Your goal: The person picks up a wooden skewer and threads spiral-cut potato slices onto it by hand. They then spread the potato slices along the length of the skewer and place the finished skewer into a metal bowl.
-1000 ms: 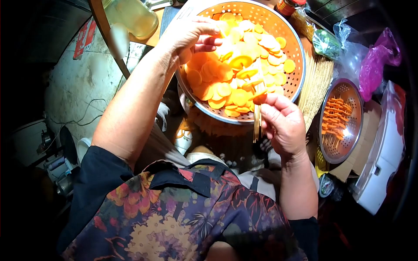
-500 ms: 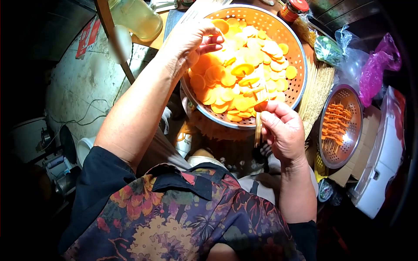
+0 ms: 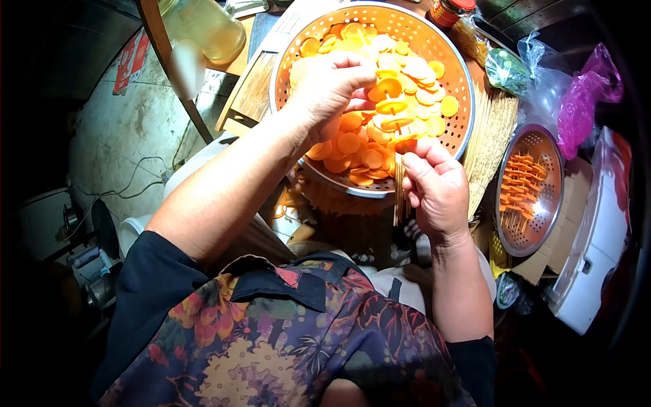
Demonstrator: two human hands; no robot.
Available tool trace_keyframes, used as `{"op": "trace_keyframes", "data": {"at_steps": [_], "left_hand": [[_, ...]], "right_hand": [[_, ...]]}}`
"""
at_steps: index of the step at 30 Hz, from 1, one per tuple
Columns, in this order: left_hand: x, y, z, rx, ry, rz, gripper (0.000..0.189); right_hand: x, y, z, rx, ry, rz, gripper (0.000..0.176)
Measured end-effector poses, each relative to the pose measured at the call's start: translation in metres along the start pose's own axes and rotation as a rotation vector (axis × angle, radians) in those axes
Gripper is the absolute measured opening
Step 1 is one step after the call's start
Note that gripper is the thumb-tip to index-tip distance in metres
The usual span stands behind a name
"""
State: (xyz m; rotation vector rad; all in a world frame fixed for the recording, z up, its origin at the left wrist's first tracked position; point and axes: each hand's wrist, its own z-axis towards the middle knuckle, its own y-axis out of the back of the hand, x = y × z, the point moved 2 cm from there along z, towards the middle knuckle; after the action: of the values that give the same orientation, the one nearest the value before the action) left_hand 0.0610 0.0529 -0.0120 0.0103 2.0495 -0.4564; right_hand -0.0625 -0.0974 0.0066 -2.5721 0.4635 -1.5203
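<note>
My right hand (image 3: 439, 186) is closed around a bundle of thin wooden skewers (image 3: 399, 203), whose ends stick out below the fingers. One skewer points up from that grip, carrying several spaced-out orange carrot slices (image 3: 392, 106). At its upper end, my left hand (image 3: 336, 88) has thumb and fingers bent together at the edge of a carrot slice (image 3: 387, 72); glare partly hides the contact. Beneath both hands, a large perforated colander (image 3: 449, 57) holds a heap of loose carrot slices (image 3: 427, 91).
To the right stands a smaller perforated bowl (image 3: 555, 163) with filled carrot skewers (image 3: 521, 186). Beside the colander lies a thick stack of bare skewers (image 3: 494, 136). Plastic bags (image 3: 588, 95), a red-lidded jar (image 3: 453, 10) and a white foam box (image 3: 590, 237) are around it.
My left hand has moved right and down, from the colander's upper left to the skewer's upper end, bringing a carrot slice. My right hand keeps its grip, shifted slightly up. The view moved a little.
</note>
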Motion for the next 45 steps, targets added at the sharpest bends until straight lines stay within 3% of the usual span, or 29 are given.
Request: {"op": "trace_keyframes", "data": {"at_steps": [9,12,13,15,16,19,27,29,30,31,35,41,43,45], "left_hand": [[-0.005,0.004,0.003,0.051,-0.026,0.023,0.019],[-0.009,0.013,0.009,0.033,-0.100,0.443,0.013],[-0.011,0.014,0.007,0.034,-0.097,0.444,0.013],[-0.012,0.009,0.001,0.267,-0.006,1.086,0.015],[-0.006,0.007,-0.002,0.370,-0.263,1.369,0.019],[0.010,0.004,-0.013,0.378,-0.183,1.647,0.026],[0.007,0.004,-0.008,0.303,-0.134,1.517,0.027],[0.018,-0.002,-0.006,0.368,-0.288,1.452,0.025],[0.023,-0.005,-0.008,0.422,-0.285,1.490,0.025],[0.027,-0.010,-0.017,0.418,-0.406,1.594,0.026],[0.052,-0.015,-0.020,0.372,-0.484,1.645,0.021],[0.042,-0.016,-0.015,0.436,-0.259,1.585,0.019],[0.029,-0.017,-0.012,0.426,-0.018,1.563,0.019],[0.026,-0.007,-0.005,0.360,-0.066,1.382,0.016]], "right_hand": [[0.007,0.001,0.000,-0.079,0.004,0.086,0.016],[0.010,0.009,-0.001,-0.044,0.031,0.170,0.016],[0.010,0.011,-0.001,-0.032,0.044,0.192,0.016],[0.010,0.011,-0.002,-0.024,0.048,0.181,0.017],[0.011,0.011,-0.002,-0.013,0.054,0.168,0.017],[0.011,0.007,-0.003,-0.008,0.033,0.167,0.017],[0.012,0.011,-0.003,-0.012,0.045,0.174,0.018],[0.012,0.011,-0.003,0.007,0.043,0.184,0.018],[0.014,0.009,-0.003,-0.007,0.049,0.175,0.018],[0.014,0.008,-0.004,-0.020,0.055,0.166,0.017],[0.011,0.009,-0.003,-0.006,0.049,0.148,0.017],[0.010,0.012,-0.005,-0.014,0.047,0.158,0.017],[0.012,0.012,-0.006,-0.028,0.042,0.175,0.017],[0.013,0.012,-0.007,-0.040,0.044,0.169,0.017]]}}
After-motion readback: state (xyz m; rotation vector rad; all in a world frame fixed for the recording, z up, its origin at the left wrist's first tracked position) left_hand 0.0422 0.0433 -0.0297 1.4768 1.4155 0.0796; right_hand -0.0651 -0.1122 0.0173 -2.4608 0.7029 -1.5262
